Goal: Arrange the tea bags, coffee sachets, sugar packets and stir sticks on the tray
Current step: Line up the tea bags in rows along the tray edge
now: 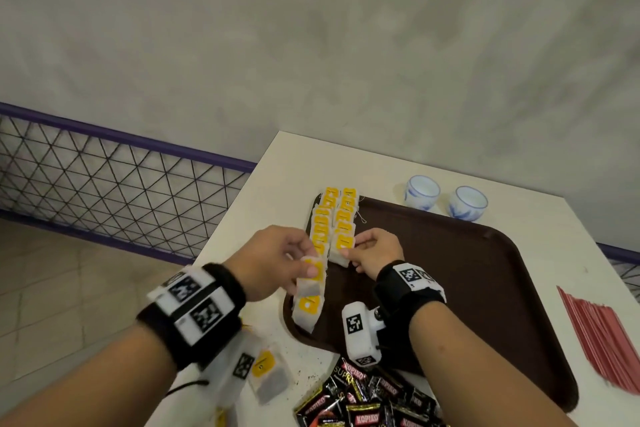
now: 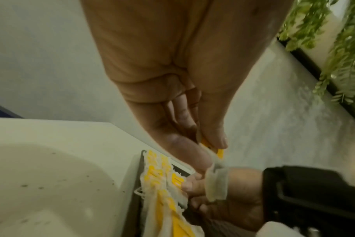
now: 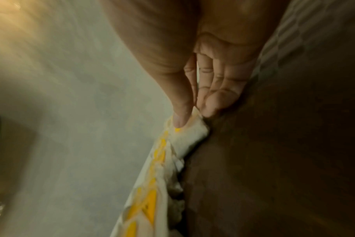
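At about seven o'clock on the white table [image 1: 277, 163], loose tea bags [image 1: 268, 376] wait beside the left forearm. At nine o'clock of the brown tray [image 1: 485, 288], the left hand [image 1: 273, 262] hovers over the tray's left rim, palm turned inward, thumb and forefingers pinching a small fan of tea bags [image 1: 310, 291] by their yellow tags so the pouches hang toward six o'clock. Two overlapping rows of tea bags [image 1: 334, 222] run up the tray's left edge toward twelve o'clock. Just to the right, the right hand [image 1: 375, 251] sits low on the tray, wrist bent, thumb and fingertips [image 3: 179, 118] nipping the nearest bag of the right-hand row [image 1: 341, 250].

The step in hand looks to be extending the rows with the held bags. To do it well, I'd judge the right hand should hold that end bag down while the left feeds bags in one at a time, each overlapping the last evenly, tags up, strings tucked clear.

At six o'clock a heap of coffee sachets [image 1: 367, 402] lies on the table off the tray. At four o'clock the red stir sticks [image 1: 602, 340] lie on the table, also unplaced. Two cups [image 1: 446, 199] stand at one o'clock. No sugar packets can be made out
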Motion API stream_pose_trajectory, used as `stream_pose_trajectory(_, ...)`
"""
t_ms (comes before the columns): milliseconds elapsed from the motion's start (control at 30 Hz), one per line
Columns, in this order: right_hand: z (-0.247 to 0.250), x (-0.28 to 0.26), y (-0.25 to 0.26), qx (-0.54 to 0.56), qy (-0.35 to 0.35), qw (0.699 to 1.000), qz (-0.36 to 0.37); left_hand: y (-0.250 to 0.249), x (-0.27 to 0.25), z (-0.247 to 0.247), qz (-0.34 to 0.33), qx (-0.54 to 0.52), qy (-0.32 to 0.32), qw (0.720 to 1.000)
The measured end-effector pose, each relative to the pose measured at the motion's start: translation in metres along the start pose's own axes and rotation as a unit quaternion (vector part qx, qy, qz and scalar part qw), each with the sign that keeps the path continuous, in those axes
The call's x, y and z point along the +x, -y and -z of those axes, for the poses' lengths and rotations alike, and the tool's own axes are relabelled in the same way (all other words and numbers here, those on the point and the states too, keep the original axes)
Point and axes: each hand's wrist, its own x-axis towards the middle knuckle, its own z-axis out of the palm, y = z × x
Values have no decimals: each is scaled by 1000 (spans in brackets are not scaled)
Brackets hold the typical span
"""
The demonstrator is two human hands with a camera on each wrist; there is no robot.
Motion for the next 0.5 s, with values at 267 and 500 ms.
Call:
stream_pose_trajectory(267, 46, -50, 11, 56, 214, 971, 96, -17, 49, -26, -1, 35, 26, 999)
stream_pose_trajectory(500, 30, -44, 5, 12, 95, 990, 107, -20, 38, -23, -2, 9, 6, 1000)
